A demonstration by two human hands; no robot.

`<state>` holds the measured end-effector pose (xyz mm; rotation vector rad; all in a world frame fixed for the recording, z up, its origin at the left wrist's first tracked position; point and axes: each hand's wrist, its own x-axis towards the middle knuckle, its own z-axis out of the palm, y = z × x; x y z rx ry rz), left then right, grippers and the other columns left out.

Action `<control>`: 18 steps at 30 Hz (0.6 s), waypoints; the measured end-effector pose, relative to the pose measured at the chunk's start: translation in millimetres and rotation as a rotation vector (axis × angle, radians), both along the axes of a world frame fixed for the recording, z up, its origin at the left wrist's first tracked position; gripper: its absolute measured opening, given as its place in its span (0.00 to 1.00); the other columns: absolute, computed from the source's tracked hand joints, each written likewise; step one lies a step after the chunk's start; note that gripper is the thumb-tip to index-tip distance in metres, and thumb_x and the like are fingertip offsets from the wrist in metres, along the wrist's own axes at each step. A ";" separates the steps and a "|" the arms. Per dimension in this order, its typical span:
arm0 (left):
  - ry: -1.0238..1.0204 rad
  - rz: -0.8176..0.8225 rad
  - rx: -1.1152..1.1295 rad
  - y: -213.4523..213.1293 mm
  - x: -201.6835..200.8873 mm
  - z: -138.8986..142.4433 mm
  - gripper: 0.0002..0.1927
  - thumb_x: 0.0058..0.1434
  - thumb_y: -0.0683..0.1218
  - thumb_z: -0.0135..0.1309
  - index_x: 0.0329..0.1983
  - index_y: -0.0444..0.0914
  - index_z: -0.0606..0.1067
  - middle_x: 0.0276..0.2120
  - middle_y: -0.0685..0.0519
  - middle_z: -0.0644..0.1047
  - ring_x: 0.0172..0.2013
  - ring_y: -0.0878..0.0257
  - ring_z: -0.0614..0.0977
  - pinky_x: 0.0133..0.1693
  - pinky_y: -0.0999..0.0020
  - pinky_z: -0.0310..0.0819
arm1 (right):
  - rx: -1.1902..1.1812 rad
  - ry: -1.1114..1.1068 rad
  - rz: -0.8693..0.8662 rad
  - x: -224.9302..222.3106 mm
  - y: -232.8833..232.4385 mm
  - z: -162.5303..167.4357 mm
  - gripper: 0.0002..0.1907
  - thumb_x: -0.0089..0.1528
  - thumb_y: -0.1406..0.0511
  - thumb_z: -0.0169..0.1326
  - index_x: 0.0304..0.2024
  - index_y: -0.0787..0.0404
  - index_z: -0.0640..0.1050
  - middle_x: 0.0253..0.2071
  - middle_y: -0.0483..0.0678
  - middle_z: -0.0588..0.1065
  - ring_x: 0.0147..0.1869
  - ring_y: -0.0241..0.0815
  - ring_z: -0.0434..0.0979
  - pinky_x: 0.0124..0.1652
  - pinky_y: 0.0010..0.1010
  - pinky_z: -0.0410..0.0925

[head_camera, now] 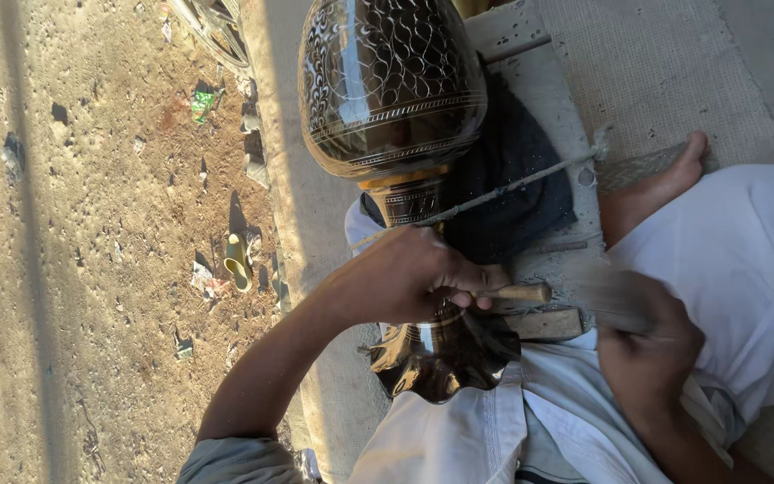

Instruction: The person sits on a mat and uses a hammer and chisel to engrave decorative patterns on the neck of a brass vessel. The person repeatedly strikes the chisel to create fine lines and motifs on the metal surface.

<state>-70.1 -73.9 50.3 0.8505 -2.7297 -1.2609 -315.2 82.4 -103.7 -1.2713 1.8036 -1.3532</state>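
The right hand, fingers closed on a blurred hammer, should strike squarely while the left hand grips the chisel steady against the dark engraved vase lying across the lap.

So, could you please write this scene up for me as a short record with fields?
Setting: outdoors, sunlit dirt ground beside a woven mat
Workpiece: dark engraved metal vase with a gold band, lying on its side across the person's lap
Support: dark cloth under the vase
Left hand: rests on the vase neck, gripping a wooden-handled chisel
Right hand: closed around a tool, motion-blurred, kind unclear
Clothing: white garment
Nearby: thin metal rod across the cloth, bare foot on the mat
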 end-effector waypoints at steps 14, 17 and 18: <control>0.520 0.863 0.009 68.4 8.9 -21.3 0.16 0.63 0.34 0.60 0.54 0.35 0.79 0.44 0.48 0.85 0.45 0.63 0.88 0.50 0.68 0.85 | 0.172 0.202 0.221 -27.0 -36.1 55.5 0.19 0.57 0.71 0.59 0.52 0.62 0.78 0.39 0.54 0.79 0.46 0.50 0.84 0.44 0.39 0.73; 0.587 0.994 -0.067 85.5 8.2 -36.4 0.19 0.63 0.33 0.60 0.58 0.36 0.79 0.43 0.48 0.85 0.43 0.66 0.87 0.48 0.70 0.83 | 0.039 0.551 0.345 -31.8 -67.2 79.3 0.21 0.53 0.72 0.60 0.50 0.61 0.79 0.39 0.52 0.80 0.42 0.50 0.82 0.44 0.39 0.71; 0.604 0.960 -0.101 85.8 11.6 -39.7 0.19 0.64 0.33 0.61 0.58 0.36 0.79 0.44 0.48 0.85 0.43 0.66 0.86 0.48 0.71 0.82 | -0.002 0.655 0.396 -33.3 -79.6 88.5 0.23 0.50 0.72 0.61 0.50 0.61 0.80 0.39 0.52 0.81 0.40 0.50 0.82 0.44 0.40 0.71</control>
